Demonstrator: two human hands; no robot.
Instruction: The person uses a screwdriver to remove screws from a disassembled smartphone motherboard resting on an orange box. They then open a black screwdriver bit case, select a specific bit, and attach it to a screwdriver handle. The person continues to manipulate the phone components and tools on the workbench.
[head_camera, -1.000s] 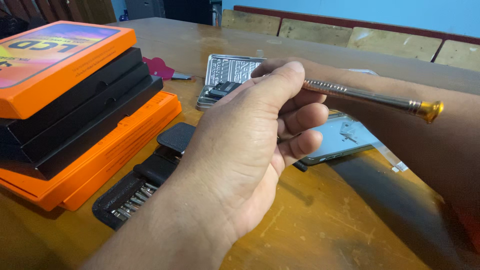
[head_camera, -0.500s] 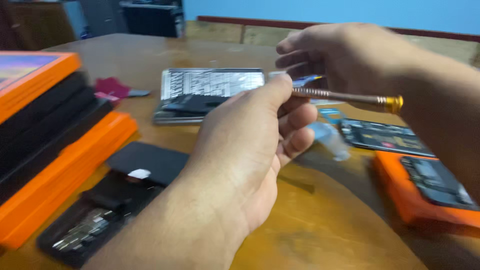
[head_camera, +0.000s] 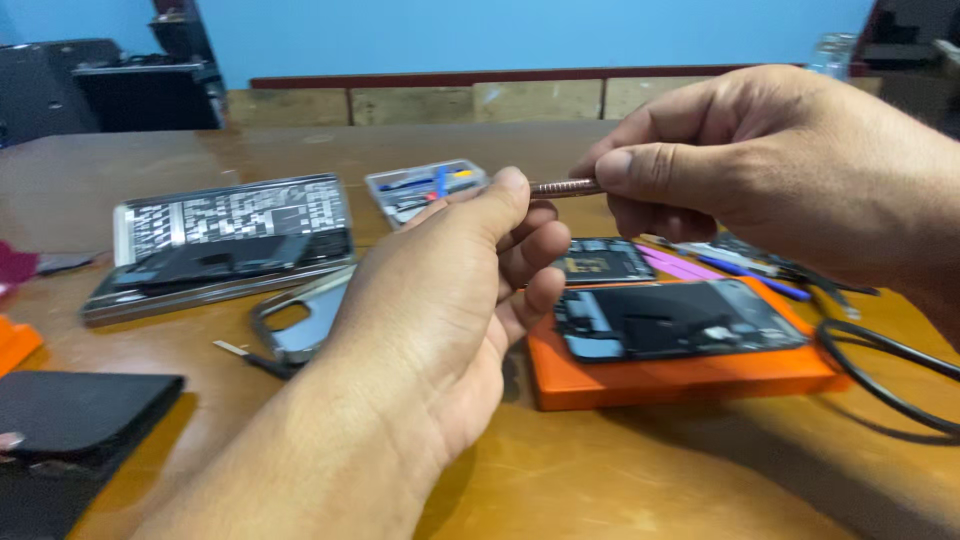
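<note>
My left hand (head_camera: 440, 300) is raised in the middle of the view, fingers curled, its thumb and fingertips at the tip end of a thin copper-coloured screwdriver (head_camera: 562, 187). My right hand (head_camera: 770, 165) grips the screwdriver's shaft between thumb and fingers; most of the tool is hidden inside it. Below the hands lies an opened phone (head_camera: 680, 322) with exposed parts on an orange mat (head_camera: 700, 378). A second small opened device (head_camera: 603, 260) lies just behind it.
A metal-framed panel (head_camera: 230, 240) and a grey phone case (head_camera: 300, 320) lie to the left on the wooden table (head_camera: 650, 470). A small parts tray (head_camera: 420, 187) sits behind. Pink and blue pry tools (head_camera: 700, 265), a black cable (head_camera: 890, 375) and a black pouch (head_camera: 70, 420) are nearby.
The view has swung right, off the orange tool case and onto the opened phone on the orange mat. My right hand now covers the screwdriver's handle end.
</note>
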